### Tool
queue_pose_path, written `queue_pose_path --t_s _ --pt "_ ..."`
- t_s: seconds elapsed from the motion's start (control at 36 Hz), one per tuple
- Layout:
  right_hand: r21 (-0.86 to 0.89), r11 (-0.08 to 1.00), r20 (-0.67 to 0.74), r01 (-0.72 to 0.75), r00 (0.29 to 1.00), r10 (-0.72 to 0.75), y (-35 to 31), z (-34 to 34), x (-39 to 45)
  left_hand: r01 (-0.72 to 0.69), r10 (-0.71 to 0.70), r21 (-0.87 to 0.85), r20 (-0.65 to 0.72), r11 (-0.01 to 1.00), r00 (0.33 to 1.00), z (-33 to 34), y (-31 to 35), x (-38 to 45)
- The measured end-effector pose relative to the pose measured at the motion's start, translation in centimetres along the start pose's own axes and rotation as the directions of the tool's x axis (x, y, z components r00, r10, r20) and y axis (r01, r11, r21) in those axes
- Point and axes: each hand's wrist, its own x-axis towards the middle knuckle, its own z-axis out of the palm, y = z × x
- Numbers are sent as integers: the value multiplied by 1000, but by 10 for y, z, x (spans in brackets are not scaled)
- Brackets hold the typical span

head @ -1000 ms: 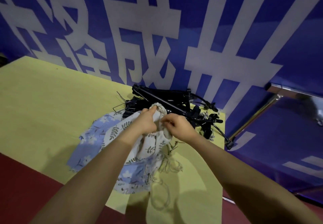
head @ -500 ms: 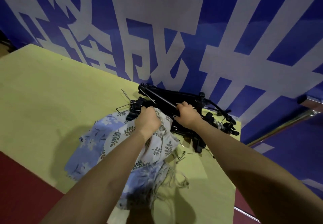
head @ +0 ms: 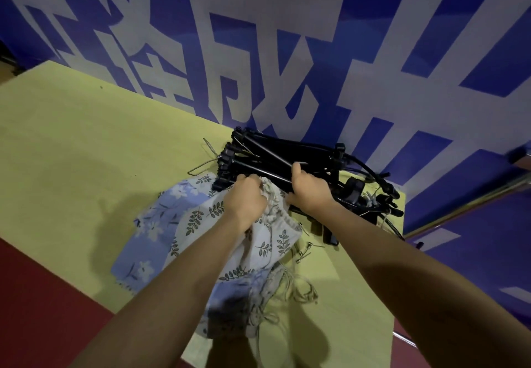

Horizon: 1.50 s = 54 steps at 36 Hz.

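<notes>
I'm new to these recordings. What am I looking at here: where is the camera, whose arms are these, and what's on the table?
No machine here: a person works bare-handed, and the single camera sits on their head, looking forward and down. The left hand grips the gathered waistband of a floral garment lying on the yellow table. The right hand grips a bar among the black clip hangers piled beside a blue banner.

Support: pale yellow-green rectangular table top [head: 86, 143]. Lying directly on it:
- blue-and-white floral fabric garment [head: 178, 224], crumpled, near centre, with pale cords trailing at its near right
- pile of black plastic clip hangers [head: 273, 152], far right, touching the garment's far edge
- small loose metal clips [head: 308, 245], just right of the garment
</notes>
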Motion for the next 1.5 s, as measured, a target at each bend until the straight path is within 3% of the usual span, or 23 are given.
queue_pose_path --t_s 0.31,0.56,0.78,0.89,1.14,1.33,1.5 --pt "-61 998 -204 -17 979 5 -13 -39 -30 -112 109 -22 -101 994 989 -16 2 -22" --pt "20 993 -331 -115 937 115 -21 -68 -64 -228 196 -103 -255 968 947 -34 12 -58" --pt "132 978 -436 -160 877 203 -23 -86 -96 -348 174 -348 -444 870 879 -45 11 -78" --pt "165 970 -468 -177 852 235 -25 -99 -106 -369 146 -389 -496 844 856 -55 11 -81" --pt "100 994 -440 -40 895 80 -33 -110 -122 -390 332 -96 -365 916 870 -77 25 -88" --pt "276 951 -375 137 927 -24 -39 -114 -132 -422 433 115 -365 899 824 -76 29 -92" --pt "412 900 -359 142 933 17 -40 -116 -134 -441 482 195 -342 876 807 -73 31 -95"
